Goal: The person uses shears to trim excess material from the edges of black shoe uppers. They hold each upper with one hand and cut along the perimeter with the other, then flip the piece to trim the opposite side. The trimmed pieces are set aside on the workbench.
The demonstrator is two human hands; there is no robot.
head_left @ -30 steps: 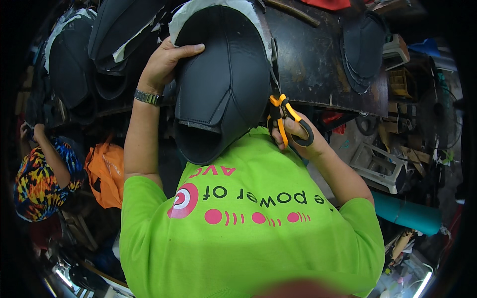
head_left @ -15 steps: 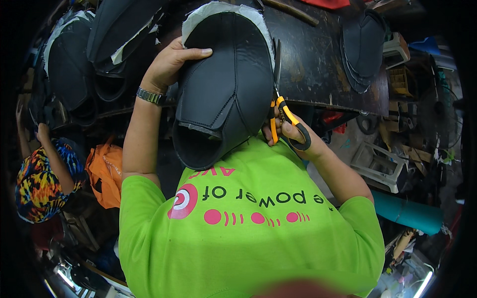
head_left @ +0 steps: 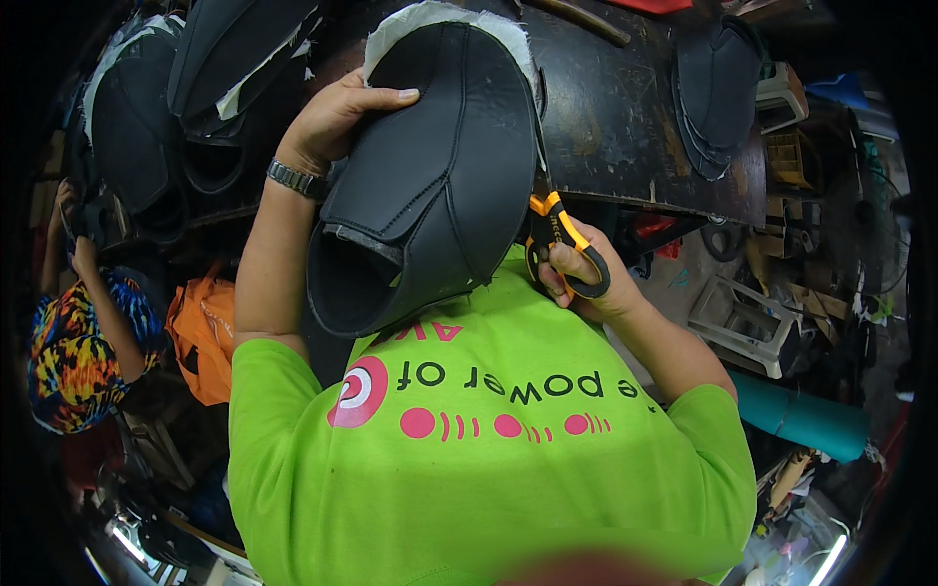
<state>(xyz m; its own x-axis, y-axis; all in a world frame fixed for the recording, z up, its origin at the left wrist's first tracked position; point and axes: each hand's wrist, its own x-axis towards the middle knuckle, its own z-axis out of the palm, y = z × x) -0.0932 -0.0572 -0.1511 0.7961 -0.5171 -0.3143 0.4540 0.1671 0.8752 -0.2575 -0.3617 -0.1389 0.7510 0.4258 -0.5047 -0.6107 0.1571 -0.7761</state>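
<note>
A black stitched shoe upper (head_left: 430,166) is held up in front of my chest, its hollow opening toward me at the lower left. White frayed lining fabric (head_left: 430,20) sticks out around its far edge. My left hand (head_left: 347,112) grips it from the left side, thumb on the black face and the other fingers hidden behind. In my right hand (head_left: 576,264) are scissors (head_left: 554,217) with orange and black handles. Their blades lie along the right edge of the upper and are partly hidden by it; the handles are close together.
A dark worn table (head_left: 616,107) lies beyond. Similar black uppers (head_left: 137,127) are piled at its left, and several more (head_left: 715,88) lie stacked at its right. At far left sits another person (head_left: 93,342) near an orange bag (head_left: 203,327). A stool (head_left: 745,320) stands at right.
The upper has turned, its open end swinging to the left. The scissors' handles have come closer together, and the blades have moved in along the upper's right edge.
</note>
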